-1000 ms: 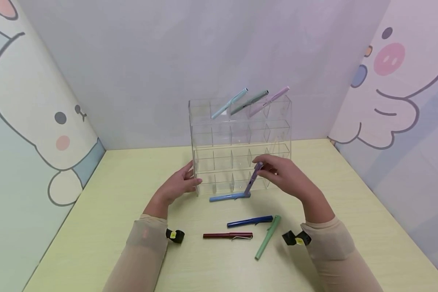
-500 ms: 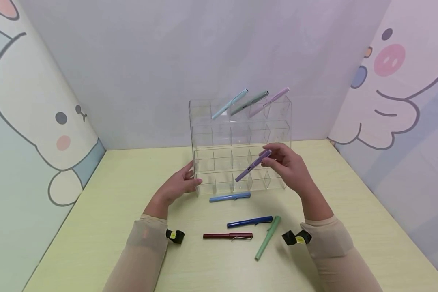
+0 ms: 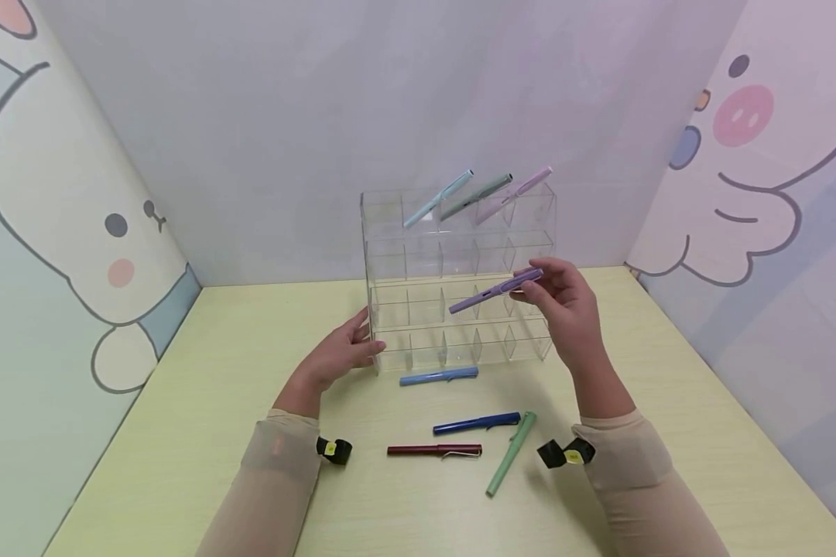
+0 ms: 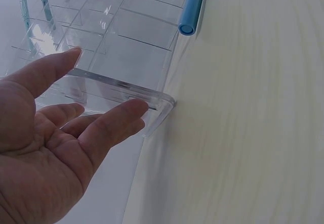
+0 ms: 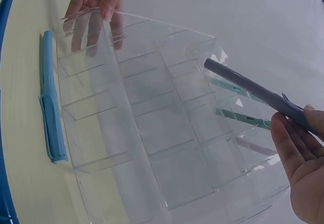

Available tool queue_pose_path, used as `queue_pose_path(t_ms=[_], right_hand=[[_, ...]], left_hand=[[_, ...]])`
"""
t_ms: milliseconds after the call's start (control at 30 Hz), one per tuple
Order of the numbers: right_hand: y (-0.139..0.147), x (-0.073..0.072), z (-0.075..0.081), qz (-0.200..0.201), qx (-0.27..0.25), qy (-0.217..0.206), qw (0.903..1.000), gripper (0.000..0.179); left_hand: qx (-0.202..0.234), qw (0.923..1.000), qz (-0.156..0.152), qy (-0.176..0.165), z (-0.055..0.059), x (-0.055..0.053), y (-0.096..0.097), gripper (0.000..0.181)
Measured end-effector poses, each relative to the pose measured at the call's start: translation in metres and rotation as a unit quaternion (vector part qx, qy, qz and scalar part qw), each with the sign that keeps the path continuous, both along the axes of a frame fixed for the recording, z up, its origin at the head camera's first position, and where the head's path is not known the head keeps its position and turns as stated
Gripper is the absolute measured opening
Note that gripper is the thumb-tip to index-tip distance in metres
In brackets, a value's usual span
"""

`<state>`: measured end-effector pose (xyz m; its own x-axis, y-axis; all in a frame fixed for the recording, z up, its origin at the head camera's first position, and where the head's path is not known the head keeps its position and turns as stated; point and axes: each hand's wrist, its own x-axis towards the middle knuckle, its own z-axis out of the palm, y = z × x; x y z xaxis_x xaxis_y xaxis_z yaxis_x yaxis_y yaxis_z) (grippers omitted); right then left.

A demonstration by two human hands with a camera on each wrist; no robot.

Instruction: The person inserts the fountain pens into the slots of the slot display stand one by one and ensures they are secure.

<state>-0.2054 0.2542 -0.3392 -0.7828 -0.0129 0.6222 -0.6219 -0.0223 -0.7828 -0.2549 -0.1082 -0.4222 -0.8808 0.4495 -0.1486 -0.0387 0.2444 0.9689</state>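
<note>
My right hand (image 3: 563,305) pinches a purple pen (image 3: 484,294) near its clip end, between thumb and fingers. The pen slants in front of the clear acrylic rack (image 3: 460,279), its other end pointing left and lower. In the right wrist view, the held pen (image 5: 243,82) stands out from the rack's tiers. My left hand (image 3: 337,357) rests at the rack's lower left side; in the left wrist view its extended fingers (image 4: 114,125) lie along the side panel. Light blue, grey-green and pink pens (image 3: 529,182) lean in the rack's top row.
A light blue pen (image 3: 432,377) lies just before the rack's base. Nearer on the pale wooden table (image 3: 216,433) lie a dark blue pen (image 3: 467,425), a dark red pen (image 3: 425,449) and a green pen (image 3: 507,463). A wall stands behind the rack.
The right hand has raised the purple pen from near the light blue pen, moving up and right. The pen has turned from steep to nearly level. The left hand stays put.
</note>
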Motion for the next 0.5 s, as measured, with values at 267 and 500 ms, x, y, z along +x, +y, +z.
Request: queue_pose_path(t_ms=[267, 500], right_hand=[[-0.0005, -0.0002, 0.0008, -0.001, -0.045, 0.017, 0.9989, 0.031], [-0.001, 0.0015, 0.0022, 0.005, -0.046, 0.013, 0.9989, 0.031]], left_hand=[[-0.005, 1.0, -0.001, 0.004, -0.0008, -0.0002, -0.0009, 0.086], [-0.002, 1.0, -0.004, 0.005, 0.0002, 0.0004, -0.0007, 0.085]])
